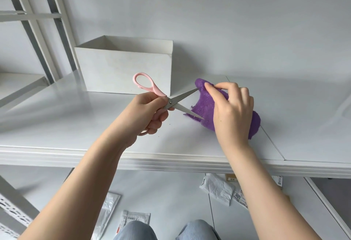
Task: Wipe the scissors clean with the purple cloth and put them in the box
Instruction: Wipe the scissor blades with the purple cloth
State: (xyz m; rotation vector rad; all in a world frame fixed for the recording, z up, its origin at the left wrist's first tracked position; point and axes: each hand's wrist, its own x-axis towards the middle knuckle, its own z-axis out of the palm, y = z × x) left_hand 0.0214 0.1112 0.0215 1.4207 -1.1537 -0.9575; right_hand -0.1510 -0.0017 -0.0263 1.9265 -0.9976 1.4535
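Scissors [171,101], blades spread for wiping, gripped by left hand [147,113] before box [125,67]; right hand [232,110] pinches purple cloth [205,105] over upper blade tip.

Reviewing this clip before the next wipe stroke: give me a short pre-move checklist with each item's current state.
1. Left hand grips the scissors at the handles: ok.
2. Blades spread open for wiping: ok.
3. Right hand pinches the purple cloth onto the upper blade's tip: ok.
4. Fingers clear of lower blade's edge: cannot tell.
5. Blades clean: cannot tell.
6. Box open-topped, behind the scissors: ok.
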